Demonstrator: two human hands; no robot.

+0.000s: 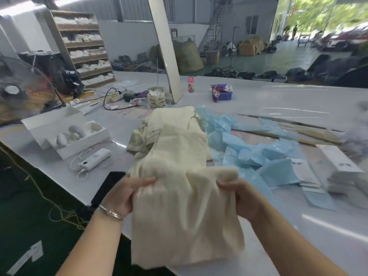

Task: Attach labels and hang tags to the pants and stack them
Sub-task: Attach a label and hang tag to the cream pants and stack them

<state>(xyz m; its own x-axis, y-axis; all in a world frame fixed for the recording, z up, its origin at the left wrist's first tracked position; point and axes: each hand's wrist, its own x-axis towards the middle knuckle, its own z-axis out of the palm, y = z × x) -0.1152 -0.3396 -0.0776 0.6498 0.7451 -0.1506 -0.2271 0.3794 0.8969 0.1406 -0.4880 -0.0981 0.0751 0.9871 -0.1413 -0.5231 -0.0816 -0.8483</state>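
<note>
Pants (185, 212), cream knit, hang over the near edge of the white table (298, 232), gripped at the top by left hand (121, 196) and right hand (237, 198), each with fingers curled into bunched fabric. Beyond the held pants lies the pile of cream pants (175, 136), blue plastic bags (254, 154) right of it, and hang tags (338, 172) further right. Likely best: keep both grips level, shake the waistband flat, expose the tagging spot before reaching for a tag.
</note>
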